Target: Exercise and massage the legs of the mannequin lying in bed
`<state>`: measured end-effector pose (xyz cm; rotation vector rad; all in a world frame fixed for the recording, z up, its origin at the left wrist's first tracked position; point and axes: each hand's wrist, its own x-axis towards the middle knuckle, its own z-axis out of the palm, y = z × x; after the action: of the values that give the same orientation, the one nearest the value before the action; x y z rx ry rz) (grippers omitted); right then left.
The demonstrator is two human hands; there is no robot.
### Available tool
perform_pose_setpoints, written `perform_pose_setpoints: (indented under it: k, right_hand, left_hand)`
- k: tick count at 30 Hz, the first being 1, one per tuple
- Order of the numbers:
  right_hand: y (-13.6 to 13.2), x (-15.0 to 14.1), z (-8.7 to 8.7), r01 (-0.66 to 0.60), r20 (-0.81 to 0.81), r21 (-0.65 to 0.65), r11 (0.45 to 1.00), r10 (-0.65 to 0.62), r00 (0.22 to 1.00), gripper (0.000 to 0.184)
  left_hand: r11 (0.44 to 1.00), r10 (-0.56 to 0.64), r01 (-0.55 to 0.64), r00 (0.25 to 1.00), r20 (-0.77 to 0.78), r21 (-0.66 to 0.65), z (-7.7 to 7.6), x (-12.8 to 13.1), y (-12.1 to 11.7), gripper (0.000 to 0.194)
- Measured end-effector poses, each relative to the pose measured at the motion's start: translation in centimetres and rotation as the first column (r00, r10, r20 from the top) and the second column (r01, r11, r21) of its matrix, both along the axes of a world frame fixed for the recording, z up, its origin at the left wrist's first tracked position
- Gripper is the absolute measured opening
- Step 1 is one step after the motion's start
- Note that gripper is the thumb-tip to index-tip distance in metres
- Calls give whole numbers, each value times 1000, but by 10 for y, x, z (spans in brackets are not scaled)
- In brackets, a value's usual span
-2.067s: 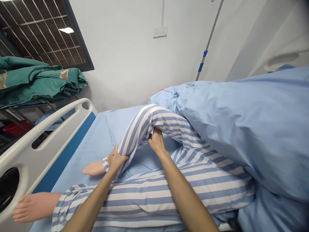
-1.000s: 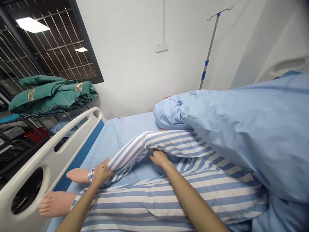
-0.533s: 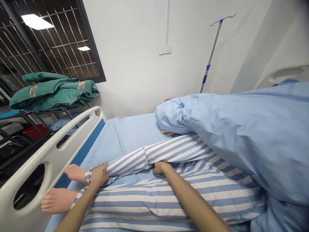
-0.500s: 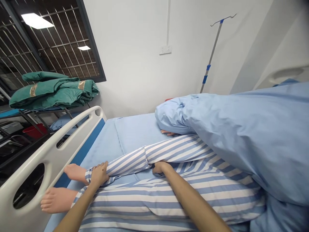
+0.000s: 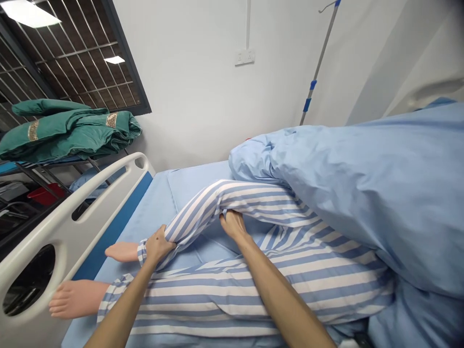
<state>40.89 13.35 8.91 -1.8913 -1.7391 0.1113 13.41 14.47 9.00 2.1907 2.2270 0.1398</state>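
A manikin with smooth pink feet (image 5: 81, 297) lies on the bed in blue-and-white striped pyjama trousers. Its far leg (image 5: 253, 195) is bent, the knee lifted off the sheet; the near leg (image 5: 203, 302) lies flat. My left hand (image 5: 158, 245) is closed round the far leg's lower shin, just above the trouser cuff. Under the bent knee, my right hand (image 5: 233, 224) holds the leg from below, its fingers partly hidden by the cloth. A light blue quilt (image 5: 348, 193) covers the upper body.
At the left stands the bed's white end board (image 5: 108, 183) with blue trim. Beyond it, green folded bedding (image 5: 72, 130) is piled on a rack. An IV pole (image 5: 319, 63) rises by the wall at the far side. Light blue sheet (image 5: 195, 183) shows beyond the leg.
The far knee has risen off the bed and bent more, with my right hand lifting beneath it. My left hand has stayed on the shin. The view has tilted slightly downward.
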Motion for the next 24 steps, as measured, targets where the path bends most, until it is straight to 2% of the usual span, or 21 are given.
perform_pose_setpoints:
  k: [3, 5, 8, 11, 17, 24]
  right_hand:
    - [6, 6, 4, 101, -43, 137, 985, -96, 994, 29]
    - [10, 13, 5, 149, -78, 251, 957, -134, 988, 31]
    - [15, 24, 4, 197, -139, 401, 895, -153, 978, 40]
    - [18, 32, 2, 203, -168, 461, 864, -140, 976, 48]
    - [18, 32, 3, 195, -187, 425, 884, -125, 974, 50]
    - [13, 30, 5, 193, -171, 334, 923, -142, 975, 52]
  left_hand:
    - [999, 33, -36, 995, 92, 32, -2, 31, -1, 45]
    - [997, 30, -40, 987, 158, 61, -7, 55, -4, 47]
    - [992, 36, -63, 970, 240, 108, -16, 88, -8, 49]
    - [988, 61, -98, 958, 280, 121, -21, 108, -10, 53]
    - [994, -11, -19, 964, 267, 110, -19, 104, -10, 51]
    - [995, -96, 101, 976, 196, -19, -5, 78, -10, 45]
